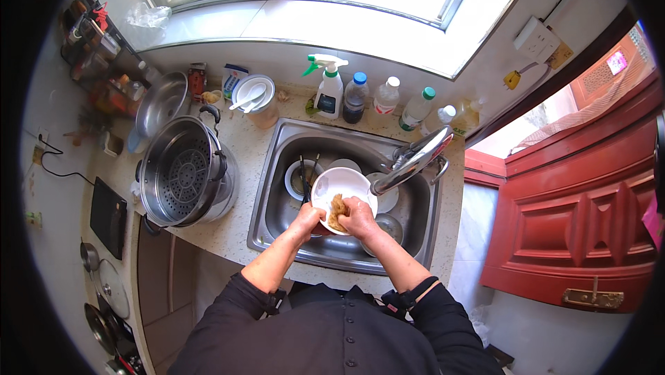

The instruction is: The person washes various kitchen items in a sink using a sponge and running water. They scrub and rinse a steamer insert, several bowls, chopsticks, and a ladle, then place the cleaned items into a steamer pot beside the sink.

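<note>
My left hand (310, 217) grips the near left rim of a white bowl (327, 185), which is tilted above the stainless steel sink (275, 208). Inside the bowl, my right hand (359, 217) holds a brown scrubbing cloth or pad (337, 214) against its wall. The chrome faucet (410, 167) reaches over the bowl's right rim; whether water runs is hard to tell. Below in the basin lie a smaller white bowl (294, 180) with chopsticks (303, 172) in it, white plates (390, 201) and a clear glass bowl (390, 227), partly covered by my hands and the held bowl.
A steamer pot (182, 167) stands on the speckled counter (228, 242) left of the sink. Behind the basin are a spray bottle (328, 94), several plastic bottles (356, 97) and a tub (262, 112) with white spoons on its lid. A red door (571, 219) stands at the right.
</note>
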A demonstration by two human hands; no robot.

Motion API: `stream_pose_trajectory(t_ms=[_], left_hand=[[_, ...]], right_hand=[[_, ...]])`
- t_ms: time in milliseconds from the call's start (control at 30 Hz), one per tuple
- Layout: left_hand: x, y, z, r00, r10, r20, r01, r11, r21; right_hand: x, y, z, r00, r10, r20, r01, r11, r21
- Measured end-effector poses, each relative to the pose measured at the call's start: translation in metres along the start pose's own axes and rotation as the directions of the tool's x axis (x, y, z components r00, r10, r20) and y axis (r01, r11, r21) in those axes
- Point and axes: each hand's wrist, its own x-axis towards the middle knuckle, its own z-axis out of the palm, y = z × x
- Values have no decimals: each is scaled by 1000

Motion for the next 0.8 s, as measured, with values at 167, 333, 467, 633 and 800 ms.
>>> stream_pose_trajectory(t_ms=[167,333,467,633,800], left_hand=[[-4,14,11,986,-159,58,153,983,98],[-19,22,21,992,-120,51,108,977,183],[-26,28,15,1000,-2,-8,3,982,188],[-13,25,8,999,48,20,-51,870,491],[10,9,-5,974,213,73,-225,916,332]], right_hand=[[34,-19,-6,797,-513,-318,428,852,-302],[65,-4,-20,943,-297,148,332,858,-392],[44,28,-45,985,170,40,-171,985,31],[33,49,-51,991,115,65,-113,993,-38],[23,75,-28,965,239,-110,-201,939,279]])
